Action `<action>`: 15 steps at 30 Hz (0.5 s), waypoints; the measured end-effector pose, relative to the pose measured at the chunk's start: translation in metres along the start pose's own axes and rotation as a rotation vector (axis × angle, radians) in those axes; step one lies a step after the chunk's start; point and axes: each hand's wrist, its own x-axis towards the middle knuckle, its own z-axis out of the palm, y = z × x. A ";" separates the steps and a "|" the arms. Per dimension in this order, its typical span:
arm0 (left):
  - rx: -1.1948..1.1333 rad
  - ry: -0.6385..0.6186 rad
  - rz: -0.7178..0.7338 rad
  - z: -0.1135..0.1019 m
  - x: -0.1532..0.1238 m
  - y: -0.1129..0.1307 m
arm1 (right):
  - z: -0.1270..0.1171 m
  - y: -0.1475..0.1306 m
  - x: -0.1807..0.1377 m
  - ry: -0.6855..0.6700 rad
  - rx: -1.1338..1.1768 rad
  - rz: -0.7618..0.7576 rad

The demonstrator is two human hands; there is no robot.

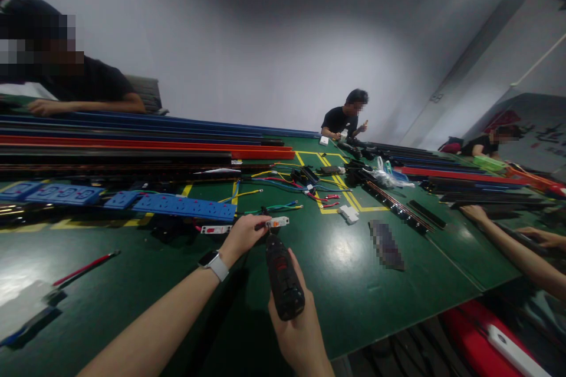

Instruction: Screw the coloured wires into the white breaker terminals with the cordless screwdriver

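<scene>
My left hand, with a watch on its wrist, pinches a small white circuit breaker that has an orange switch. In my right hand is a black power screwdriver, its front end pointing at the breaker; I cannot tell whether its tip touches. Just left of my left fingers lies a second white breaker with a red switch. Loose green and blue wires with metal end lugs run behind the breaker. A blue socket strip stretches to the left.
White breaker parts and a blurred-out phone-shaped item lie on the green table to the right. Long orange rails cross behind. A white piece with a red lead is near left. Co-workers sit around; a co-worker's arm reaches in right.
</scene>
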 end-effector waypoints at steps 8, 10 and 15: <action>0.007 0.005 0.015 0.000 0.000 0.001 | 0.000 0.003 0.001 -0.007 -0.012 -0.013; 0.012 0.010 0.013 0.000 -0.001 0.002 | 0.000 0.003 0.001 0.001 -0.005 -0.020; 0.012 0.000 0.006 -0.001 -0.001 0.003 | 0.000 0.003 0.000 -0.004 -0.024 -0.006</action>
